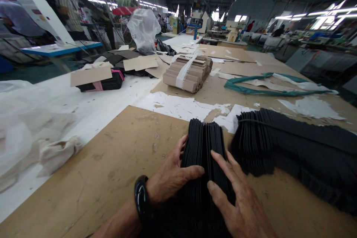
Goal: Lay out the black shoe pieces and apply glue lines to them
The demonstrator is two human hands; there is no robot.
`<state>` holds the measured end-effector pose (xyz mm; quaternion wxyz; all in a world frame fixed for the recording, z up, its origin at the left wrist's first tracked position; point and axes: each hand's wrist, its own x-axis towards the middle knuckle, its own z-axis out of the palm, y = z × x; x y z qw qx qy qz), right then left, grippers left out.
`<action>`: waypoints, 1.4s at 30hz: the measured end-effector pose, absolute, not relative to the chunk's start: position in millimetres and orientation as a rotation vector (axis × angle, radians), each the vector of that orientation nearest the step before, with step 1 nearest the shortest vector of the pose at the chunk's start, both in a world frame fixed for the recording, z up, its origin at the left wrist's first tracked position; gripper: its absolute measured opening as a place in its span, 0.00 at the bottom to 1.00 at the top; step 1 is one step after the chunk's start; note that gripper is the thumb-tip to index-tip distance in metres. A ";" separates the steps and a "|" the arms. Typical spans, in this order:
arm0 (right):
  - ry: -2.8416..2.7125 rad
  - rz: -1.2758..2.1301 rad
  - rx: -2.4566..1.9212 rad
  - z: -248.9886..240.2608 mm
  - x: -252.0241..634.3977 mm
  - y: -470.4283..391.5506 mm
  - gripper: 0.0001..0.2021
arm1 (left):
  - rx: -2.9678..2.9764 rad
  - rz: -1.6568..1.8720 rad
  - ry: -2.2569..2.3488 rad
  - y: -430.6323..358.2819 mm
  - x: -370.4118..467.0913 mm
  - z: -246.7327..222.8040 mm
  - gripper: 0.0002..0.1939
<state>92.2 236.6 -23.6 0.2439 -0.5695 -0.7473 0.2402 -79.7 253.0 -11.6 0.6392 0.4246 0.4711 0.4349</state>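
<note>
Head view: the hands, left [170, 174] and right [237, 193], both partly open, press lightly against either side of a black stack [206, 145] at 5 o'clock on the brown surface [119, 163]; black bundle [295, 141], 4 o'clock; banded brown bundle [189, 72], farther, 12 o'clock.

Black stack [199, 156], lower centre of the frame: thin, flexible-looking layers standing on edge, packed side by side in two groups, a dark cleft between them, their far ends slightly uneven
</note>
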 end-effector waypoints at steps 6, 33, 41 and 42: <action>-2.060 0.615 -1.532 -22.8 94.9 236.7 0.22 | 0.916 1.002 1.032 252.8 -78.4 -11.7 0.44; -2.111 0.609 -1.657 -17.2 85.8 235.9 0.19 | 0.934 0.988 1.004 254.6 -81.1 -11.5 0.46; -2.104 0.595 -1.620 -22.0 89.0 236.7 0.19 | 0.931 0.993 0.995 254.1 -81.5 -8.6 0.46; -2.115 0.608 -1.621 -22.7 90.8 237.2 0.20 | 0.931 0.992 0.999 254.1 -81.7 -9.3 0.46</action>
